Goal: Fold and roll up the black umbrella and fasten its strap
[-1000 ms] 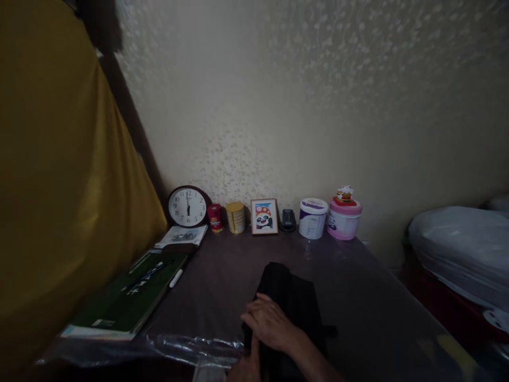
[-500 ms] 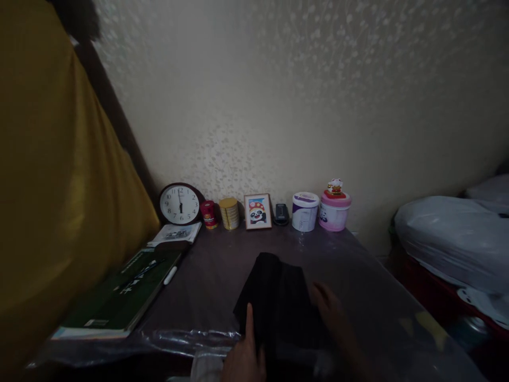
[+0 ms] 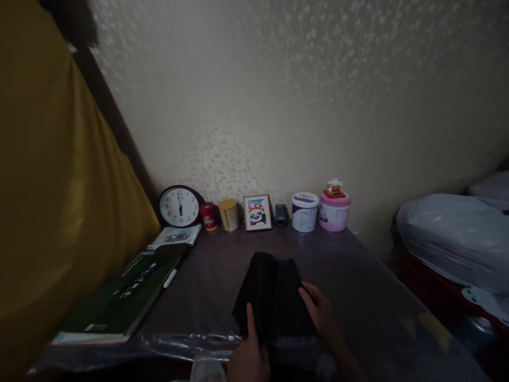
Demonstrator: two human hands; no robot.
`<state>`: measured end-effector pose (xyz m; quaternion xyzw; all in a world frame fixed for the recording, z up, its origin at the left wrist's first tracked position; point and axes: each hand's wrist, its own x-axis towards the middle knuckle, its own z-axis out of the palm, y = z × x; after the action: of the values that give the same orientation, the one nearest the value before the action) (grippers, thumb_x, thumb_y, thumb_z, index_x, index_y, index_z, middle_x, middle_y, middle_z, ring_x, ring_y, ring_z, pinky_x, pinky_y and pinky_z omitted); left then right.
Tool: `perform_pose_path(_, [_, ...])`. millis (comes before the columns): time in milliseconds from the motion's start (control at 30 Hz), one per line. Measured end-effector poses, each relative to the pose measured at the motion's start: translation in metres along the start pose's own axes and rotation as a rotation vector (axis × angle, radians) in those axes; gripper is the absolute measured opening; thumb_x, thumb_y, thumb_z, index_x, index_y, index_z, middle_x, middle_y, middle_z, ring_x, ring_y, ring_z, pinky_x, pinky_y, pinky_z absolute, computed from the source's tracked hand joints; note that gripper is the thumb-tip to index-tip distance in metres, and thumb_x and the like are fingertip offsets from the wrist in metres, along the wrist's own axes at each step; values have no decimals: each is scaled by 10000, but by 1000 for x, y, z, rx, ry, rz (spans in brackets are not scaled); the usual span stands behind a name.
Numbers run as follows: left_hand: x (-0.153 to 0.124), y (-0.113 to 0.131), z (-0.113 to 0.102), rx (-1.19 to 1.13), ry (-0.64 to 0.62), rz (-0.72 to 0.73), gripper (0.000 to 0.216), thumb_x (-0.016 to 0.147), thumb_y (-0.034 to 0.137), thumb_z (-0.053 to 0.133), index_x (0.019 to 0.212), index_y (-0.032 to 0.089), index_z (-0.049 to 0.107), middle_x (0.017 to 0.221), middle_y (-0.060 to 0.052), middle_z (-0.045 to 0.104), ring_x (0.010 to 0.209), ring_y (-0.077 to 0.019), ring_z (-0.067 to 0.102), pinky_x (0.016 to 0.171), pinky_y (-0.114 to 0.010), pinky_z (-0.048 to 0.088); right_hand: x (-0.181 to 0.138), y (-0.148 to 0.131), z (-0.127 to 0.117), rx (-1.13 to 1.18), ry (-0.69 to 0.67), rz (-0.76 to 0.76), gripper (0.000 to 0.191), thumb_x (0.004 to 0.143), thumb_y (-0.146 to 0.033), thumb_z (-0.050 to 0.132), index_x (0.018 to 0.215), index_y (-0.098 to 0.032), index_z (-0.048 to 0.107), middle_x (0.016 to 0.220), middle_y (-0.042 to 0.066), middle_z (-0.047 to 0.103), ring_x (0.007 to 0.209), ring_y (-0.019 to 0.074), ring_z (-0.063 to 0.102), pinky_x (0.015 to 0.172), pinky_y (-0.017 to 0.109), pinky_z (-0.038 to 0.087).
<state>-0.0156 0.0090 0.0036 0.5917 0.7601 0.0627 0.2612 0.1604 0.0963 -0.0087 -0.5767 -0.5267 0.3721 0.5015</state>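
Note:
A folded black cloth [image 3: 270, 289] lies on the dark table [image 3: 358, 276] in front of me. My left hand [image 3: 248, 353] rests at its near edge with the index finger stretched out flat on the fabric. My right hand [image 3: 320, 310] lies on the cloth's right side, fingers spread and pressed down on it. Neither hand grips the cloth.
Along the wall stand a clock [image 3: 178, 207], a red can [image 3: 209, 216], a gold tin [image 3: 229, 214], a panda picture frame [image 3: 257, 211], a white tub [image 3: 305, 211] and a pink tub [image 3: 334, 210]. A green book [image 3: 119, 297] lies left, by a yellow curtain [image 3: 59, 212]. A bed [image 3: 457, 239] is right.
My right hand moved off the cloth's middle to its right side. The left index finger came to lie on the cloth. The view shifted slightly.

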Motion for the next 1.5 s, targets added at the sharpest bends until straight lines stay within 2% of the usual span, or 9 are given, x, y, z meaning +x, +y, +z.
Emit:
perform_pose_path(200, [2,2,1,-10,-20,24,714,858,187,312,1357,81,-189,947,-119,683,819,-211,640,624,-285,363,-2,12,3,-90,-132,-31,345,681,-432,565,918,-185,608,925,85,690,906,263,630,829,399,478])
perform_pose_path(367, [1,5,-1,-13,-14,11,698,859,205,300,1365,85,-164,952,-125,681,851,-222,636,648,-300,377,-3,-9,10,-63,-158,-74,340,677,-359,575,971,-189,591,944,74,683,917,259,623,840,400,469])
perform_pose_path(500, [2,4,0,-13,-41,20,702,846,190,289,1360,76,-174,991,-129,671,881,-235,629,684,-316,393,-3,-38,35,116,-285,-86,349,704,-281,547,1039,-191,579,1017,55,670,949,227,615,838,357,480])
perform_pose_path(600, [4,3,1,-18,-36,31,694,841,188,284,1366,74,-156,990,-142,670,887,-252,630,690,-329,401,-3,-49,60,163,-344,-78,349,697,-243,540,1039,-181,581,1006,50,674,939,218,617,825,340,487])
perform_pose_path(767, [9,0,6,-22,-34,34,728,824,177,318,1367,71,-154,1007,-151,663,889,-259,634,699,-335,415,2,-44,96,91,-381,-74,428,658,-179,535,1084,-164,568,1065,74,655,988,210,600,867,325,465])
perform_pose_path(900, [13,-4,9,-15,-40,46,734,817,185,341,1377,50,-114,1049,-158,647,936,-244,622,749,-322,424,7,-37,111,-31,-393,-37,547,627,-164,565,1171,-129,524,1157,98,607,1102,220,536,935,330,410])
perform_pose_path(1133, [14,-7,7,98,-67,46,600,829,200,329,1364,-17,166,1126,-209,597,1019,-262,582,823,-330,420,7,-31,118,-221,-500,-36,609,662,-230,572,1251,-130,454,1209,135,568,1134,242,515,886,313,426])
perform_pose_path(1367, [8,-3,4,34,-26,39,652,832,259,345,1382,9,99,1082,-198,626,963,-257,612,771,-316,443,-3,-50,110,-329,-601,-64,543,688,-317,591,1202,-160,513,1125,128,620,1022,235,585,782,292,450])
perform_pose_path(1500, [6,-17,-2,-18,-45,87,688,796,300,407,1386,61,146,1135,-172,611,986,-240,609,786,-295,441,-6,-65,101,-362,-661,-165,371,773,-450,505,1014,-205,646,952,51,688,855,185,629,722,253,442])
